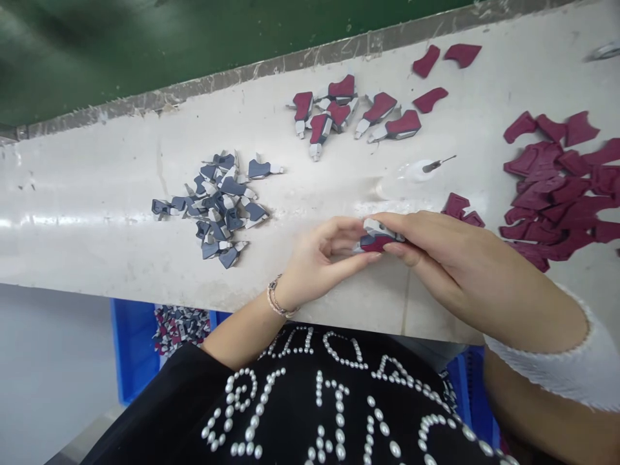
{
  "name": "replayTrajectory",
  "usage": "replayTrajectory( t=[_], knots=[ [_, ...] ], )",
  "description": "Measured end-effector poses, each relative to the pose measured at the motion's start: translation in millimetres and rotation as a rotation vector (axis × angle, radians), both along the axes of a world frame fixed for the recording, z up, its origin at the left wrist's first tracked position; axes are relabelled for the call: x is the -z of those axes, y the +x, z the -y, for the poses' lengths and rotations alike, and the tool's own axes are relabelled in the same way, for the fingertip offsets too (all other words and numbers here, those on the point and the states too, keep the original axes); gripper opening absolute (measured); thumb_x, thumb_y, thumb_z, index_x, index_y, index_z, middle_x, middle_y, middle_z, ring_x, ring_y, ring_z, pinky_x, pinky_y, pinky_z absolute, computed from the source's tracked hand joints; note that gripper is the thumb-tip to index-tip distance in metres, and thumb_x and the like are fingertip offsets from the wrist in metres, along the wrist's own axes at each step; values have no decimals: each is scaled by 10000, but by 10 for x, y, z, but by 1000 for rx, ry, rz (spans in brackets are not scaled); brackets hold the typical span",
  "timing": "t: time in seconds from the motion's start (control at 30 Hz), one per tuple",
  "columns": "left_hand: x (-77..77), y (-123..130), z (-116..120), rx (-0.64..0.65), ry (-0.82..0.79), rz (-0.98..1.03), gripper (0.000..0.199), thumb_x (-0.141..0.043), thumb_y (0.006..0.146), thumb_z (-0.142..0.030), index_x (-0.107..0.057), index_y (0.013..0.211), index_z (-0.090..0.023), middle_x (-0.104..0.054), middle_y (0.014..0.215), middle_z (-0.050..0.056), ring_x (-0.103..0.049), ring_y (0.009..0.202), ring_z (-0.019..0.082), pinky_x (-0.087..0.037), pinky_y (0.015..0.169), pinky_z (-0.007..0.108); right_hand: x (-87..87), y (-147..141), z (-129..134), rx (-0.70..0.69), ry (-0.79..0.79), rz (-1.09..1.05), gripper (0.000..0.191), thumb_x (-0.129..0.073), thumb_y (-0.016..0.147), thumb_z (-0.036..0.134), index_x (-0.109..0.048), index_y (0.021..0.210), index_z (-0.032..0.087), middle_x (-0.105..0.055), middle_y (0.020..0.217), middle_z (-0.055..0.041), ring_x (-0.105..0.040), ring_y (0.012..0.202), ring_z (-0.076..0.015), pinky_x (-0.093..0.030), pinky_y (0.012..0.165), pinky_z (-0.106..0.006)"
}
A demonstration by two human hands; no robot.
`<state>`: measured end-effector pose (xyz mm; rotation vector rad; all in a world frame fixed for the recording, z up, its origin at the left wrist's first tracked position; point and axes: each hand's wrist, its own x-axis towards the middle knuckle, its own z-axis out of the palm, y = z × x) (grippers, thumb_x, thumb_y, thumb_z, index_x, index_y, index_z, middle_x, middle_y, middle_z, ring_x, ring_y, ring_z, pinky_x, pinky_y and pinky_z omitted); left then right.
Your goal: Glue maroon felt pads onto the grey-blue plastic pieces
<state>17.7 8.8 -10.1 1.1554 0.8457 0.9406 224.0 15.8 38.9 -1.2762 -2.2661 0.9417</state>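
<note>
Near the table's front edge, my left hand and my right hand both pinch one small part, grey and white with a dark red face. Fingers partly cover it. Left of my hands lies a pile of grey and white parts. Farther back are several grey and white parts with dark red faces. On the right is a heap of loose dark red pieces, and a few more red pieces lie at the back.
A small bottle with a thin metal tip stands behind my right hand. The white table has a raised grey back edge. Below its front edge at left, a blue bin contains mixed small parts. A metal object lies far right.
</note>
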Motion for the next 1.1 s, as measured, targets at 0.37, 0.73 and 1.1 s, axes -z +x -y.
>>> replayTrajectory(
  t=[0.37, 0.73, 1.1],
  knots=[
    [-56, -73, -10, 224, -82, -68, 216, -782, 858, -305, -704, 982, -146, -756, 901, 49, -732, 852, 145, -615, 801, 275, -45, 164, -141, -247, -135, -123, 397, -441, 1074, 315, -570, 1439, 402, -744, 1224, 57, -709, 1013, -158, -552, 795, -296],
    [19, -13, 103, 115, 250, -236, 168, -689, 931, -311, -679, 976, -149, -745, 842, 53, -709, 761, 139, -594, 691, 266, -58, 197, -154, -257, -147, -101, 336, -428, 1078, 369, -648, 1327, 326, -765, 1066, 23, -706, 909, -165, -536, 746, -303],
    [-59, 0, 69, 237, -68, -179, 270, -792, 814, -369, -679, 924, -150, -718, 757, 13, -659, 666, 106, -528, 607, 210, -15, -121, 127, -37, -106, -35, 316, -459, 1039, 356, -693, 911, 187, -652, 791, -63, -574, 754, -219, -423, 683, -363]
  ],
)
